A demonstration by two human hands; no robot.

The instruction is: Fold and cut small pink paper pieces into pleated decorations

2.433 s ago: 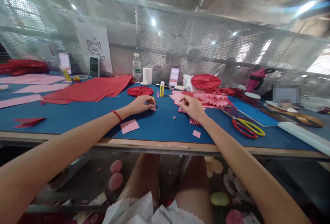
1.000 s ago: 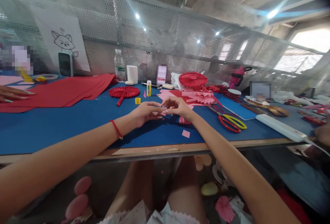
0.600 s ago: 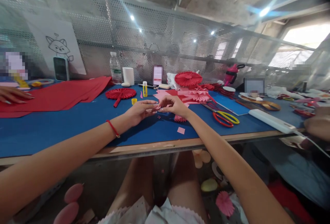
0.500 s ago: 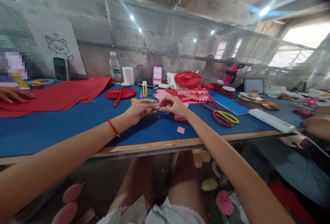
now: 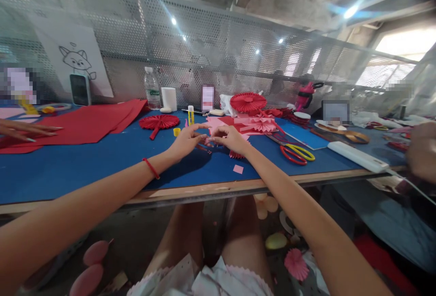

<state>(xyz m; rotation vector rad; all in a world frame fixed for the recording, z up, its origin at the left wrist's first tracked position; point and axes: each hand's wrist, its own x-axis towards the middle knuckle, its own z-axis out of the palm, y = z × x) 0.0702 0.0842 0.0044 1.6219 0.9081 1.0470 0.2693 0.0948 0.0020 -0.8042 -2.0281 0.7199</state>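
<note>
My left hand [image 5: 186, 140] and my right hand [image 5: 229, 137] meet above the blue table [image 5: 68, 164], fingertips touching. Both pinch a small pink paper piece [image 5: 207, 140] between them; its shape is too small to make out. The left index finger sticks out forward while the other fingers stay pinched. A pleated pink fan piece [image 5: 235, 154] lies just under my right wrist, and a pink paper square [image 5: 238, 169] sits closer to the table edge. A yellow glue stick [image 5: 190, 115] and its yellow cap [image 5: 176, 132] stand beyond my left hand.
Red and yellow scissors [image 5: 295, 153] lie to the right. Finished red paper fans [image 5: 159, 122] [image 5: 248, 102], pink folded papers [image 5: 260, 125], red sheets [image 5: 85, 123], a water bottle [image 5: 150, 88] and a phone [image 5: 79, 89] stand farther back. Another person's hand [image 5: 23, 128] rests at left, another [image 5: 422, 150] at right.
My hands came together from apart and took up the small pink piece. The view swung right. In the last half second my left index finger stretched out.
</note>
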